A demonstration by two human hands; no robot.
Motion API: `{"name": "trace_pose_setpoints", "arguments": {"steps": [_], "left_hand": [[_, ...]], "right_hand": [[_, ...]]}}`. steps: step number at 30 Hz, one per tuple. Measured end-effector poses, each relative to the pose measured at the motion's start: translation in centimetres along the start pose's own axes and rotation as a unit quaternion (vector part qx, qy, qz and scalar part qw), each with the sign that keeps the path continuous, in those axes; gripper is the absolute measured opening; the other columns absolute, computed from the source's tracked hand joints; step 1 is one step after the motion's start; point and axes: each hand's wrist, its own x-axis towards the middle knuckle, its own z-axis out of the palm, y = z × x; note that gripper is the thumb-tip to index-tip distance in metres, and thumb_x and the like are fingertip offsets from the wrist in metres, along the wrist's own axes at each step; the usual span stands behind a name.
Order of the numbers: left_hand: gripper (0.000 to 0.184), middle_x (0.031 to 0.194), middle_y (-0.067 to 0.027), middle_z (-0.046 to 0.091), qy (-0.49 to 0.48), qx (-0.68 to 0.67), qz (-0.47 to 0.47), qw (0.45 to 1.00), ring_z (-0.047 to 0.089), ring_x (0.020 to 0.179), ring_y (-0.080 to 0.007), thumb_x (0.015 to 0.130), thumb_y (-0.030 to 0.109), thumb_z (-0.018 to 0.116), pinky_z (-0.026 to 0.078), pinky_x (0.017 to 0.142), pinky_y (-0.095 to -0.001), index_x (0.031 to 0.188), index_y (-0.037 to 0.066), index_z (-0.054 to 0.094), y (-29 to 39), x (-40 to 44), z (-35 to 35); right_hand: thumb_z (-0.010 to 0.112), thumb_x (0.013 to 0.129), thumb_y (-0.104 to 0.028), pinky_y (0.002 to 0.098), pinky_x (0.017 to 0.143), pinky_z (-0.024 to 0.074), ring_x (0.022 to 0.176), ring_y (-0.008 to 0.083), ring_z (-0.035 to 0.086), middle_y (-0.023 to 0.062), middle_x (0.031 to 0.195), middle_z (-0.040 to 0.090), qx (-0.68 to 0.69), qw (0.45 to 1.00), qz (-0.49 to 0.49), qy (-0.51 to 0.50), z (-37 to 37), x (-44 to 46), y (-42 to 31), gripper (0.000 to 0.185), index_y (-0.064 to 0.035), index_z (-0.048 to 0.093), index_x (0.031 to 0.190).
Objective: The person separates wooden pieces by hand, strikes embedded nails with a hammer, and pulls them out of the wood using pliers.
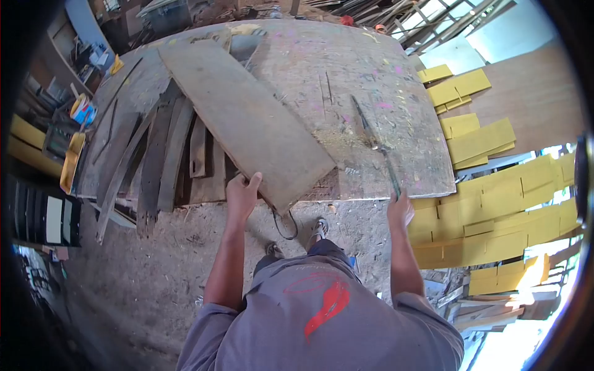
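My left hand (244,193) is closed on the near left edge of a wide flat wooden board (247,111), thumb on top and fingers hidden beneath. The board lies slanted over the worktable (297,68), its near corner reaching past the table's front edge. A dark cord loop (286,230) hangs below that corner. In my closed right hand (401,211) is a long thin tool with a greenish handle (390,170) and a dark narrow blade (361,116) pointing away from me. Its exact kind is unclear. The tool is right of the board, apart from it.
Weathered planks (162,148) lie at the table's left, partly under the board, some overhanging the front edge. Sawdust (340,137) lies near the board's right corner. Yellow-painted pieces (482,191) are laid out on the right. A bucket (82,110) stands at the left.
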Motion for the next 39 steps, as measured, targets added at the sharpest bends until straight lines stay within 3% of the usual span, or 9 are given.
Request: {"name": "trace_pose_setpoints", "arguments": {"steps": [5, 8, 12, 18, 21, 24, 28, 36, 39], "left_hand": [[0.035, 0.071, -0.0175, 0.072, 0.038, 0.177, 0.069, 0.981, 0.069, 0.065, -0.0248, 0.094, 0.029, 0.072, 0.052, 0.064, -0.0398, 0.09, -0.006, 0.074, 10.3, 0.9, 1.1], [0.038, 0.07, -0.0211, 0.069, 0.049, 0.248, 0.109, 0.961, 0.071, 0.067, -0.0344, 0.09, 0.033, 0.073, 0.052, 0.065, -0.0431, 0.087, -0.004, 0.075, 14.3, 2.6, 3.9], [0.043, 0.074, -0.0232, 0.071, 0.064, 0.327, 0.136, 0.933, 0.072, 0.072, -0.0405, 0.087, 0.04, 0.072, 0.054, 0.068, -0.0474, 0.087, -0.003, 0.077, 18.7, 5.3, 8.6], [0.038, 0.081, -0.0185, 0.068, 0.114, 0.388, 0.143, 0.904, 0.068, 0.087, -0.0409, 0.086, 0.038, 0.074, 0.051, 0.08, -0.0515, 0.094, 0.001, 0.068, 23.5, 7.0, 15.4], [0.037, 0.081, -0.0157, 0.07, 0.214, 0.387, 0.398, 0.804, 0.069, 0.097, -0.0379, 0.088, 0.04, 0.072, 0.046, 0.1, -0.0527, 0.093, 0.005, 0.063, 23.5, 9.2, 17.0], [0.032, 0.09, -0.0175, 0.071, 0.046, 0.321, 0.511, 0.796, 0.065, 0.104, -0.0366, 0.094, 0.037, 0.068, 0.038, 0.111, -0.0542, 0.095, 0.005, 0.065, 23.7, 11.7, 17.6], [0.035, 0.104, -0.0184, 0.07, -0.193, 0.347, 0.42, 0.816, 0.063, 0.109, -0.038, 0.098, 0.04, 0.064, 0.032, 0.116, -0.0543, 0.105, 0.006, 0.068, 23.3, 13.5, 16.8], [0.044, 0.102, -0.0106, 0.065, -0.262, 0.221, 0.53, 0.776, 0.057, 0.107, -0.0329, 0.081, 0.041, 0.079, 0.034, 0.109, -0.0479, 0.109, 0.008, 0.069, 22.7, 15.0, 14.3], [0.053, 0.105, -0.0106, 0.065, -0.234, 0.232, 0.561, 0.759, 0.058, 0.11, -0.0331, 0.077, 0.05, 0.082, 0.034, 0.111, -0.0507, 0.106, 0.008, 0.069, 21.9, 15.3, 13.6]], "right_hand": [[0.071, 0.093, -0.026, 0.0545, 0.099, 0.0496, 0.116, 0.0416, 0.063, 0.0228, 0.121, 0.067, -0.082, 0.985, -0.098, 0.116, 6.6, 8.5, 6.0, 0.037, -0.0037, 0.065, 0.122], [0.074, 0.091, -0.02, 0.0506, 0.108, 0.0438, 0.129, 0.043, 0.053, 0.0218, 0.134, 0.06, 0.037, 0.995, -0.096, 0.0, 5.0, 9.6, 1.2, 0.042, -0.0064, 0.062, 0.128], [0.077, 0.086, -0.016, 0.0492, 0.104, 0.0483, 0.116, 0.04, 0.062, 0.0188, 0.117, 0.069, 0.215, 0.922, -0.318, -0.051, 8.0, 9.4, -3.9, 0.03, -0.0068, 0.072, 0.114], [0.075, 0.089, -0.02, 0.0474, 0.083, 0.0551, 0.093, 0.0393, 0.07, 0.0187, 0.093, 0.073, 0.338, 0.829, -0.33, -0.298, 7.9, 4.6, -8.4, 0.021, -0.0066, 0.072, 0.106], [0.072, 0.092, -0.022, 0.0492, 0.08, 0.0554, 0.09, 0.0396, 0.071, 0.0177, 0.092, 0.073, 0.332, 0.766, -0.391, -0.387, 7.1, 2.2, -9.0, 0.019, -0.0084, 0.072, 0.105], [0.071, 0.093, -0.024, 0.0488, 0.082, 0.0555, 0.092, 0.0392, 0.07, 0.0175, 0.094, 0.072, 0.354, 0.74, -0.436, -0.369, 6.9, 0.7, -11.6, 0.022, -0.0079, 0.071, 0.107], [0.07, 0.092, -0.023, 0.0493, 0.091, 0.0532, 0.105, 0.0393, 0.067, 0.0188, 0.11, 0.069, 0.328, 0.769, -0.427, -0.345, 7.4, 0.5, -17.4, 0.03, -0.0066, 0.067, 0.117], [0.052, 0.098, -0.012, 0.0536, 0.117, 0.0402, 0.147, 0.0505, 0.036, 0.0331, 0.157, 0.035, 0.066, 0.927, -0.339, -0.144, 14.0, -0.6, -28.1, 0.058, -0.0039, 0.04, 0.154], [0.052, 0.095, -0.01, 0.0592, 0.11, 0.0445, 0.143, 0.0481, 0.041, 0.0286, 0.16, 0.036, 0.018, 0.95, -0.291, -0.107, 13.9, -1.8, -30.1, 0.055, -0.0032, 0.045, 0.149]]}}
